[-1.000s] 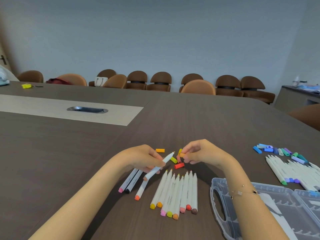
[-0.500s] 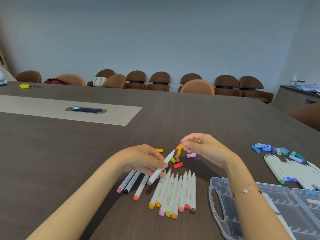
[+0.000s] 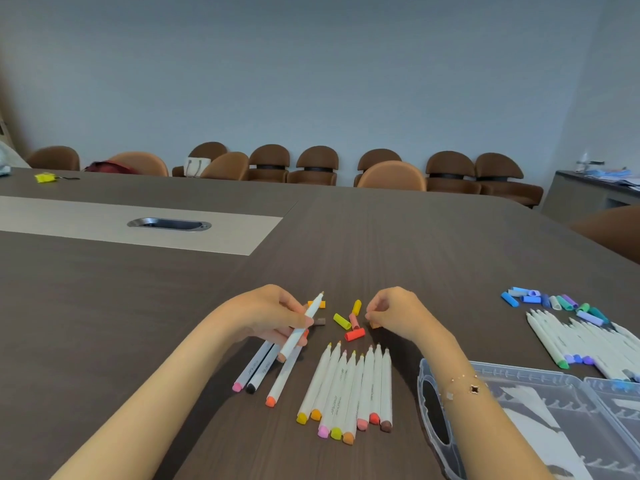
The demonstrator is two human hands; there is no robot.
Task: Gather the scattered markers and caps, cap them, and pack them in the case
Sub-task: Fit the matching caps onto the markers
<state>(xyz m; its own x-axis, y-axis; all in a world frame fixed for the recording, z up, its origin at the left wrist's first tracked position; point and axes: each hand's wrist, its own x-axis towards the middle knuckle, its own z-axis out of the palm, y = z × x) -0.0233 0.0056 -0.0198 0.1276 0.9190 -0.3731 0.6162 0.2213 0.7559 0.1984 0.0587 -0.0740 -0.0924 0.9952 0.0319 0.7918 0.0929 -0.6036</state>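
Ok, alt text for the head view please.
A left hand holds an uncapped white marker while the right hand pinches an orange cap above loose caps on a dark table. Nearer lie a marker row and an open clear case.

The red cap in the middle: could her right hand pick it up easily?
Probably yes. The red cap lies uncovered just beside the right hand, though those fingers already pinch an orange cap.
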